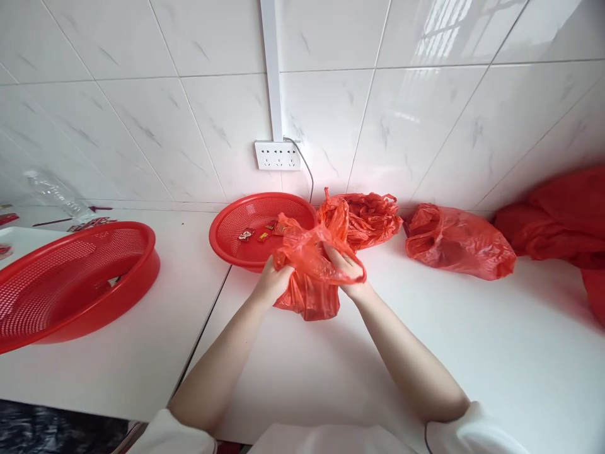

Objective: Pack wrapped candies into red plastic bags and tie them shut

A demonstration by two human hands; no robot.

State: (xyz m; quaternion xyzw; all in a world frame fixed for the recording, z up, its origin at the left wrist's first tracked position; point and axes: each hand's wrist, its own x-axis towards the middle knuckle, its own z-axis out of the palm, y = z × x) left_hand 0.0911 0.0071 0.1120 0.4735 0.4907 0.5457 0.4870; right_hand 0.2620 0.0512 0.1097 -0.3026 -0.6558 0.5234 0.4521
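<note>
A thin red plastic bag (pixel 307 277) is held upright, mouth up, by the left hand (pixel 270 282) and right hand (pixel 344 268), both closed on its top, on a white table (pixel 425 353) before a round red plastic basket (pixel 255 227) and a white tiled wall (pixel 142 94)

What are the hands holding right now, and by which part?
Both grip one red plastic bag near its bunched top: the left hand at the left edge, the right hand by the handle loop. Its bottom rests on the white table.
</note>
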